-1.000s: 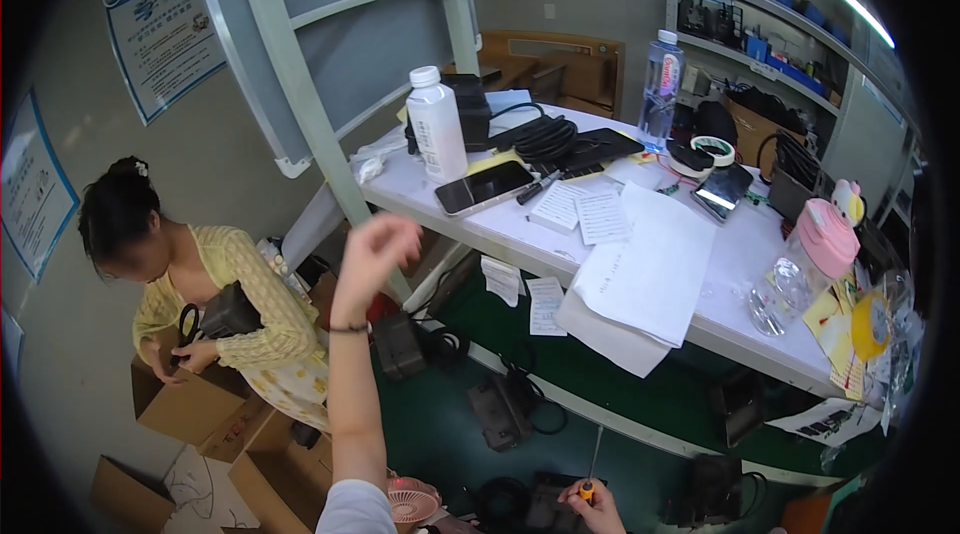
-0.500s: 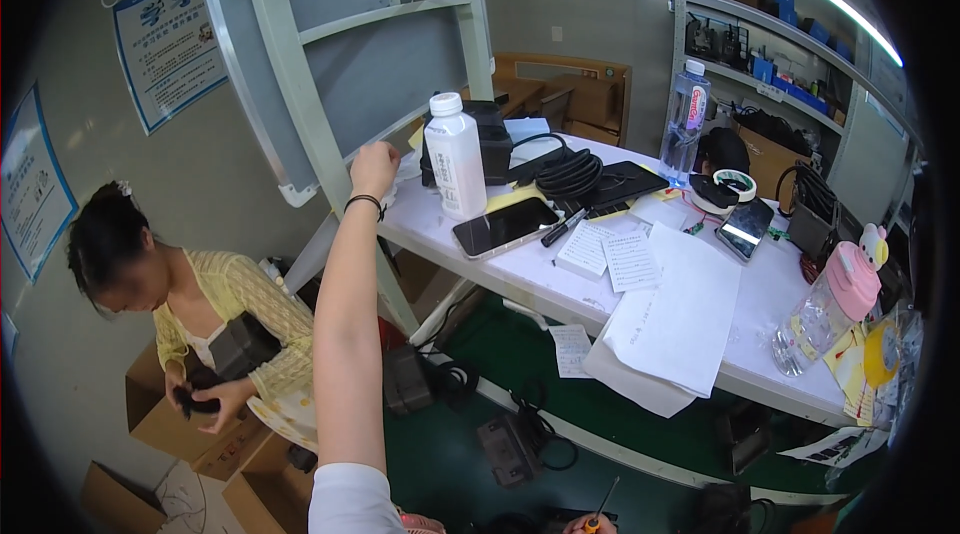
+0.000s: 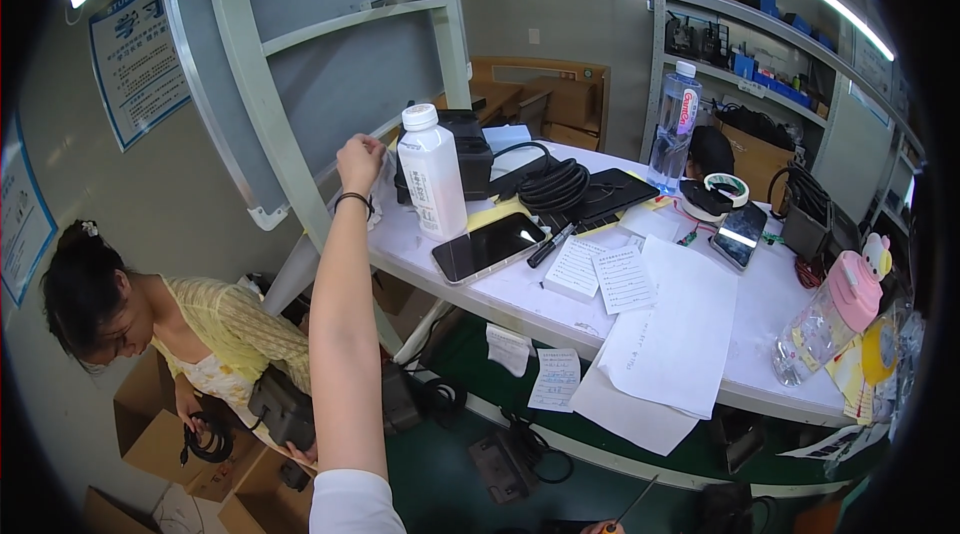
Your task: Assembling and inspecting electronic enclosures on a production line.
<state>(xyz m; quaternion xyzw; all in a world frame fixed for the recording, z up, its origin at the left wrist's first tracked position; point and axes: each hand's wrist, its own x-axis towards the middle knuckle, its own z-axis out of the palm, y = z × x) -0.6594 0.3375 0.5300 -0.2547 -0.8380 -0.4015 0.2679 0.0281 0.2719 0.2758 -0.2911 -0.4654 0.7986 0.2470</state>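
My left hand (image 3: 360,164) reaches out to the far left end of the white table (image 3: 745,359). Its fingers are curled closed, and whatever they pinch is hidden; crumpled white material (image 3: 376,202) shows just under it. Right of that hand stands a white plastic bottle (image 3: 432,179) with a white cap, and behind the bottle is a black device (image 3: 463,146). At the bottom edge my right hand (image 3: 604,528), mostly cut off, grips a screwdriver (image 3: 638,504) with an orange handle and a thin shaft. A black phone (image 3: 488,247) lies in front of the bottle.
A coiled black cable (image 3: 556,186), a marker (image 3: 550,246), paper slips (image 3: 625,279), a water bottle (image 3: 674,129) and a pink-lidded cup (image 3: 828,319) are on the table. At left, a co-worker (image 3: 215,334) bends over cardboard boxes (image 3: 165,444). Black adapters (image 3: 503,464) lie below.
My left hand stays at the table's left end, fingers curled. The co-worker leans lower, hands now apart, one with a coiled cable. Another paper slip shows below the table edge.
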